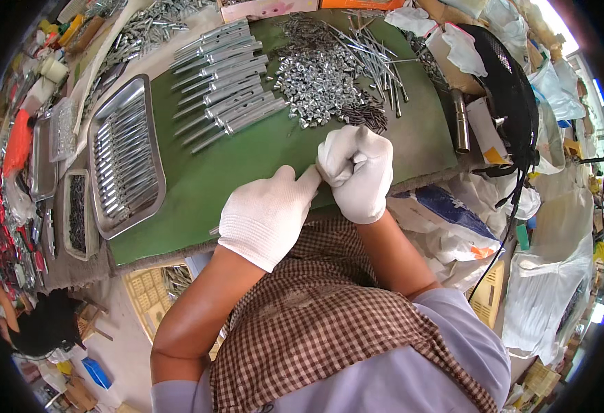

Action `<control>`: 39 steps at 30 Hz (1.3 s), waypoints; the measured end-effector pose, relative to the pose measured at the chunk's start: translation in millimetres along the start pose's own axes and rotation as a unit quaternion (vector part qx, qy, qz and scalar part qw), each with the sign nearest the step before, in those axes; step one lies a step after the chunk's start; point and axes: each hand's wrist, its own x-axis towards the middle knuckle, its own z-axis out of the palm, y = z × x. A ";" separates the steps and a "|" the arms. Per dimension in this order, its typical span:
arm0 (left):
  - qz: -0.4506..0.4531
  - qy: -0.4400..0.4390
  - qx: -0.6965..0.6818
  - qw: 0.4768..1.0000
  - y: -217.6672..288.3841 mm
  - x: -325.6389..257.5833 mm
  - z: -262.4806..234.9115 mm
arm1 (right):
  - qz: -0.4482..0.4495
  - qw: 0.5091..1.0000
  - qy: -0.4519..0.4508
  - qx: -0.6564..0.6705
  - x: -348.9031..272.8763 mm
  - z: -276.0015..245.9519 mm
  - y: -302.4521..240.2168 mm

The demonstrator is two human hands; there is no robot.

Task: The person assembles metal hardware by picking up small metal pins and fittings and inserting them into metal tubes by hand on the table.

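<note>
Both my hands wear white knit gloves and meet over the near edge of the green mat (178, 227). My left hand (266, 215) is wrapped round a metal rod, mostly hidden; a short silvery end (214, 230) pokes out by the wrist. Against its fingertips, my right hand (358, 172) is closed in a pinch; what it holds, if anything, is hidden. Beyond them lies a heap of small silvery nut-like pieces (316, 79), with dark screws (367, 115) at its near side. Metal tubes with thin rods (236, 103) lie in a row left of the heap.
On the left, a steel tray (159, 172) holds a row of metal pieces, beside a small bin (81, 253) of dark pins. Long thin rods (388, 65) lie far right. A metal cylinder (460, 124), black mesh item (498, 76) and plastic bags (446, 213) crowd the right.
</note>
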 end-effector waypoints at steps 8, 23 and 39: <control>-0.003 0.065 -0.006 0.998 -2.5 7.5 7.2 | 0.017 0.981 0.010 0.194 1.8 -7.8 2.6; -0.110 0.150 -0.010 0.982 -40.9 -66.3 -30.8 | 0.056 0.992 0.089 0.069 2.4 7.9 -6.7; -0.069 0.175 -0.050 0.981 -89.4 -6.8 12.8 | 0.160 0.986 -0.011 -0.047 -9.3 -2.4 -22.6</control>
